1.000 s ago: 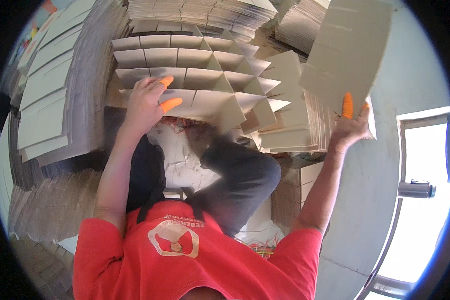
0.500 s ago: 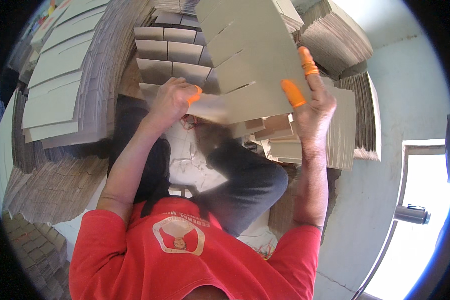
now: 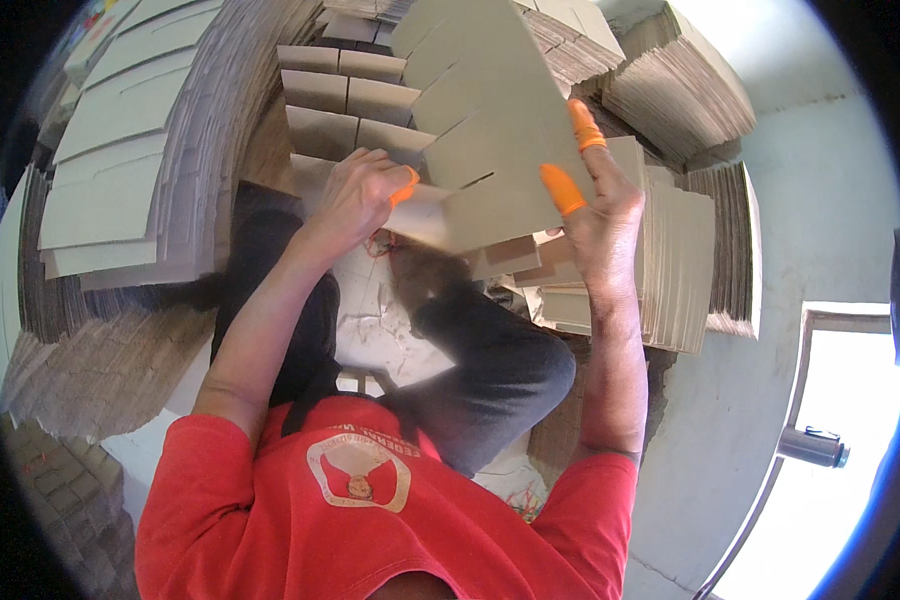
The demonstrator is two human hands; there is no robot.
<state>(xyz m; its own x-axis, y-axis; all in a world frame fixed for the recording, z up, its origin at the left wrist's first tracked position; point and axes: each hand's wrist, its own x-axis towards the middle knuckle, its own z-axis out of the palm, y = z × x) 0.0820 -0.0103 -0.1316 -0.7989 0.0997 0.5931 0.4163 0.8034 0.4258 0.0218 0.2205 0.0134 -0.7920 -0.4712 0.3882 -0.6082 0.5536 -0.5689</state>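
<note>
A tall slotted cardboard sheet [image 3: 505,130] stands tilted in front of me, its slots meeting rows of upright cardboard strips [image 3: 322,129] on its left. My left hand [image 3: 355,200] is closed at the nearest strip, an orange finger cot at its fingertip; its other fingers are curled out of sight. My right hand [image 3: 610,215] holds the sheet's right side. Its thumb, in an orange cot, lies over the sheet's face, and the index finger, also in orange, reaches along the outer edge. The remaining right fingers are hidden.
Tall stacks of slotted cardboard [image 3: 120,160] rise on the left. More cardboard bundles [image 3: 675,85] lean at the back right, beside a pale wall [image 3: 800,200]. Loose cardboard pieces [image 3: 570,300] lie by my right forearm. My bent legs [image 3: 490,370] are below.
The slotted sheet and my right hand have shifted slightly left. My left hand has moved a little right and up, still at the nearest strip.
</note>
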